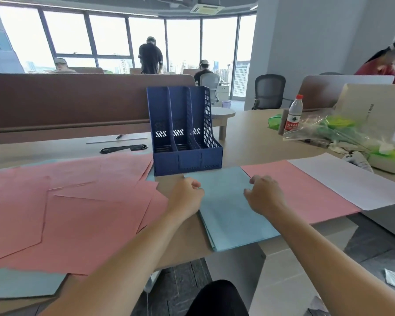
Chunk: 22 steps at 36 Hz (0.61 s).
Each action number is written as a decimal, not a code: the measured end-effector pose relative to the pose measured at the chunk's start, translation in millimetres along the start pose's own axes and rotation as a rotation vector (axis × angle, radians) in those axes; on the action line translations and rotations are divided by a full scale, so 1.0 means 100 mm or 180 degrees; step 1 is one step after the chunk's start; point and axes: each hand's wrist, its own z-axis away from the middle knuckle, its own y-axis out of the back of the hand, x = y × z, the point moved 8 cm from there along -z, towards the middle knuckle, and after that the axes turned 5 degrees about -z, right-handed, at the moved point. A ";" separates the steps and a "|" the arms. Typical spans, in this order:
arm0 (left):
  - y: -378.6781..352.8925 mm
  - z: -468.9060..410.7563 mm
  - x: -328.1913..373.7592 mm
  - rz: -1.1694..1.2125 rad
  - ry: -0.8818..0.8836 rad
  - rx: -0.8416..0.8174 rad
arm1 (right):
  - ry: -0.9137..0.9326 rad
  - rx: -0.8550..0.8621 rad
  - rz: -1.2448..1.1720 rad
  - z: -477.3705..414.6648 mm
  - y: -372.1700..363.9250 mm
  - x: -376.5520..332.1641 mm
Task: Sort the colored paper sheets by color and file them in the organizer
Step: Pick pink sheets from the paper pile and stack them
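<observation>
Dark-clad knee (217, 297) at the bottom, bare forearms stretched over the desk (249, 137). The left hand (187, 197) and right hand (263, 195) both have fingers curled on the side edges of the blue paper stack (228, 213), which lies right in front of the blue file organizer (187, 156). Loose pink sheets (78, 201) are on the left; a pink stack (306, 190) and a white sheet (351, 179) are on the right.

Head-worn view looks forward and down (wide-angle) over the near desk (249, 137).

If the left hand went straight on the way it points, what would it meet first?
Likely the organizer: its low front wall stands just beyond the left hand, past the blue stack's far edge. Depth unclear.
</observation>
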 end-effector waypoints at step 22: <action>2.20 0.34 -1.36 -0.0572 0.0411 0.0711 | 0.1337 -0.1043 -0.0397 0.75 -1.25 -2.90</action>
